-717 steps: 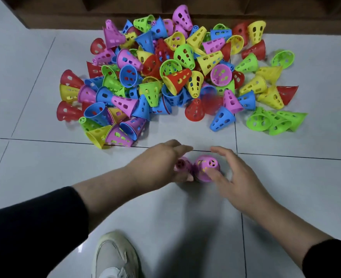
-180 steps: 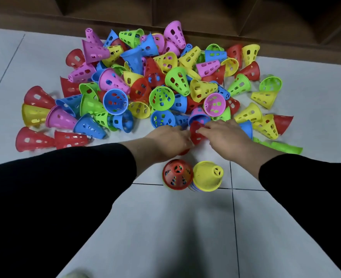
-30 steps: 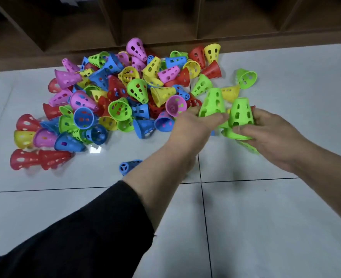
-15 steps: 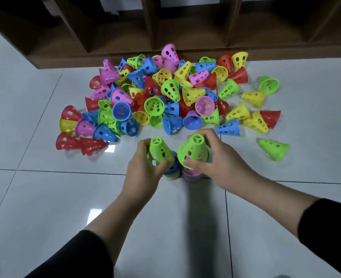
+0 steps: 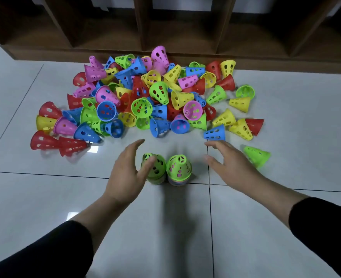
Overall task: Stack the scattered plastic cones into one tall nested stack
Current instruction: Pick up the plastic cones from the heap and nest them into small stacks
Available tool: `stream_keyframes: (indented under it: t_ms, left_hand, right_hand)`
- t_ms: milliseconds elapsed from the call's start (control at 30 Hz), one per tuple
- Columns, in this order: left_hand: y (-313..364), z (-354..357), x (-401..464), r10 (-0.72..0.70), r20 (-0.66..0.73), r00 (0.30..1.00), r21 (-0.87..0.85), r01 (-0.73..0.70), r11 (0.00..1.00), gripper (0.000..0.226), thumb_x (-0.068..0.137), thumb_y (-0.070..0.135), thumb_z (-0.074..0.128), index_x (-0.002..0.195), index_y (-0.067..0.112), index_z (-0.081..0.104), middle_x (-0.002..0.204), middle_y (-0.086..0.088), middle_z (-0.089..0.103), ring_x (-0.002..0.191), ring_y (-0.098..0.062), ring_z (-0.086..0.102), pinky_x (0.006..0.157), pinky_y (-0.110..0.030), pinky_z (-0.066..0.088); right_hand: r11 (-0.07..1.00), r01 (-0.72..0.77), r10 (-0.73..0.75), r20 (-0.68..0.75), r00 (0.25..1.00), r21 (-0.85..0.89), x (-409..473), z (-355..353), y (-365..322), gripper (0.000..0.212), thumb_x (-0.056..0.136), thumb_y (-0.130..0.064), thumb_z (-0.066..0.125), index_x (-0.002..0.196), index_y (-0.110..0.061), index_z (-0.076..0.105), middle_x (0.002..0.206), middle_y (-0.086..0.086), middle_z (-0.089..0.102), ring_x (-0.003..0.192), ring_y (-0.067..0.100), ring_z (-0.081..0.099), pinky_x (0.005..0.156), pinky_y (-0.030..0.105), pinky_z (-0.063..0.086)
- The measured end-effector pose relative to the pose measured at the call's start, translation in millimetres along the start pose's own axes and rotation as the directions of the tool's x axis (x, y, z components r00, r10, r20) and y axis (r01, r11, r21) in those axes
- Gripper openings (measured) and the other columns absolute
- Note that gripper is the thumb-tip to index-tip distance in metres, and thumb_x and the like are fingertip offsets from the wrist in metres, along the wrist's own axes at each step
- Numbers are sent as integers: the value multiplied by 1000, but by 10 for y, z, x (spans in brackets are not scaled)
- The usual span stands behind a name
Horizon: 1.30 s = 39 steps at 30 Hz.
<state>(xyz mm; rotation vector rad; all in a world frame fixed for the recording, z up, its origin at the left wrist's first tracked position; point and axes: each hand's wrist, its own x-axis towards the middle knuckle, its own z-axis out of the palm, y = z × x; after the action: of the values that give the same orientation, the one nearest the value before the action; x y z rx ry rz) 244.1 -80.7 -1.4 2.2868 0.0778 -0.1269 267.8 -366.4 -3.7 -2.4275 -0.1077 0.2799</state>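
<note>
Your left hand (image 5: 125,173) sits low centre of the frame, fingers spread and holding nothing, its thumb just touching the left stack (image 5: 154,169); your right hand (image 5: 228,164) hovers clear to the right, equally loose and empty. The two green-topped stacks stand upright side by side, the right stack (image 5: 179,169) showing other colours at its base, probably so each hand can feed its own before you merge them. The pile (image 5: 145,97) fills the upper middle, and one green cone (image 5: 256,156) lies apart at right
</note>
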Motion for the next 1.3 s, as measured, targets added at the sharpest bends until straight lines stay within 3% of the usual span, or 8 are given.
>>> stream_keyframes:
  t_ms: [167, 333, 600, 800, 933, 1033, 1200, 1300]
  left_hand:
    - [599, -26, 364, 246, -238, 940, 61, -238, 969, 40, 98, 43, 51, 125, 14, 58, 121, 0, 62, 115, -18, 56, 97, -38, 46]
    - [1129, 523, 777, 392, 159, 906, 267, -422, 866, 42, 96, 33, 58, 135, 20, 50, 127, -5, 56, 112, -25, 54, 86, -35, 45]
    - [1262, 1343, 1310, 145, 590, 794, 497, -498, 711, 63, 97, 29, 57, 152, 27, 27, 137, -11, 48, 123, -33, 51, 96, -44, 47]
    - [1369, 1819, 1537, 54, 675, 736, 646, -624, 441, 62, 96, 13, 59, 149, 26, 30, 129, -9, 48, 116, -32, 54, 71, -41, 43]
    - [1399, 1948, 1670, -6, 691, 723, 687, -653, 320, 42, 96, 9, 56, 135, 17, 45, 127, -7, 53, 118, -29, 55, 70, -39, 41]
    - [1361, 1953, 1748, 42, 708, 705, 652, -675, 345, 31, 99, 24, 55, 130, 18, 50, 124, -6, 56, 114, -28, 57, 70, -37, 41]
    - [1294, 1517, 1765, 133, 705, 697, 479, -606, 634, 40, 94, 55, 53, 106, 17, 52, 96, -4, 60, 87, -23, 58, 63, -34, 42]
    - [1248, 940, 1705, 140, 676, 724, 382, -505, 774, 36, 88, 52, 65, 102, 23, 50, 86, 0, 62, 71, -13, 60, 53, -30, 43]
  right_hand:
    - [943, -146, 90, -195, 977, -298, 96, -413, 829, 47, 86, -38, 70, 127, -16, 61, 126, 6, 59, 116, 31, 54, 96, 45, 47]
    - [830, -358, 360, -81, 930, -428, 95, -608, 1463, 78, 80, -48, 75, 146, -18, 44, 146, 7, 45, 133, 29, 43, 103, 46, 43]
    - [808, -369, 444, 64, 894, -459, 196, -471, 1656, 76, 83, -49, 72, 143, -15, 42, 125, 15, 55, 116, 34, 54, 90, 37, 47]
    - [816, -415, 478, 67, 876, -402, 229, -358, 1621, 70, 77, -41, 75, 135, -16, 45, 118, 15, 54, 111, 35, 55, 84, 36, 46]
    - [860, -467, 490, 75, 869, -204, 265, -330, 1629, 80, 75, -36, 77, 145, -21, 39, 125, 13, 54, 114, 32, 55, 88, 35, 47]
    - [882, -472, 471, 69, 880, 2, 289, -356, 1635, 75, 70, -26, 77, 139, -25, 47, 117, 9, 60, 100, 28, 60, 83, 37, 52]
    - [843, -487, 479, 93, 873, 230, 372, -358, 1456, 49, 79, -18, 77, 119, -28, 52, 92, 0, 62, 76, 18, 61, 57, 27, 47]
    - [890, -394, 386, 80, 919, 231, 430, -322, 1191, 51, 80, -32, 78, 121, -30, 47, 101, -1, 62, 83, 15, 60, 63, 29, 45]
